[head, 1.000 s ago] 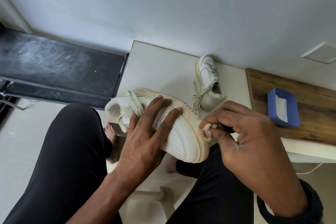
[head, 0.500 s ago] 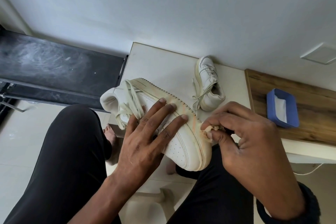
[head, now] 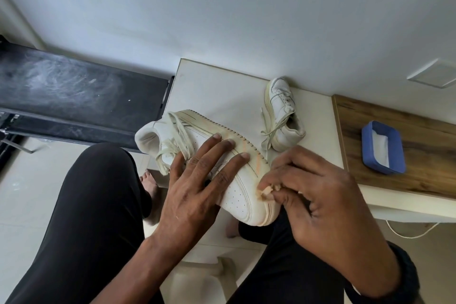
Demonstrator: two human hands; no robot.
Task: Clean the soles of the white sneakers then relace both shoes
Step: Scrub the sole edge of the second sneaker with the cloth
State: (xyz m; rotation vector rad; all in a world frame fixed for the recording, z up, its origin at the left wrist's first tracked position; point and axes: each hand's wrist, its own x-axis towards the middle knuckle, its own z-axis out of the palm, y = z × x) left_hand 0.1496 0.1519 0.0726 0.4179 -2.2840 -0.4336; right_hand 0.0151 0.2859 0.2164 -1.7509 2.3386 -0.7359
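A white low sneaker [head: 209, 163] of smooth leather, with small punched holes on the toe, lies on its side over the lap of a person in black trousers [head: 86, 217]. Its toe points to the camera and its heel points away. The thick cream sole [head: 197, 118] faces up and right, has a toothed edge and carries pale orange marks. The flat cream laces [head: 177, 140] hang loose in a bundle near the heel. No lettering can be read on it.

The left hand [head: 195, 185] lies flat on the sneaker's side, fingers straight and spread. The right hand [head: 315, 192] pinches a small beige piece [head: 267, 191] against the sole edge near the toe. What this piece is made of is hard to tell, because the fingers hide most of it.

A second white sneaker [head: 281, 111] with dark stitching stands on the pale counter [head: 222, 91] against the wall, its laces undone. To the right, on a wood-grain board [head: 419, 168], sits a blue rectangular plastic tray [head: 366, 150] holding something white.
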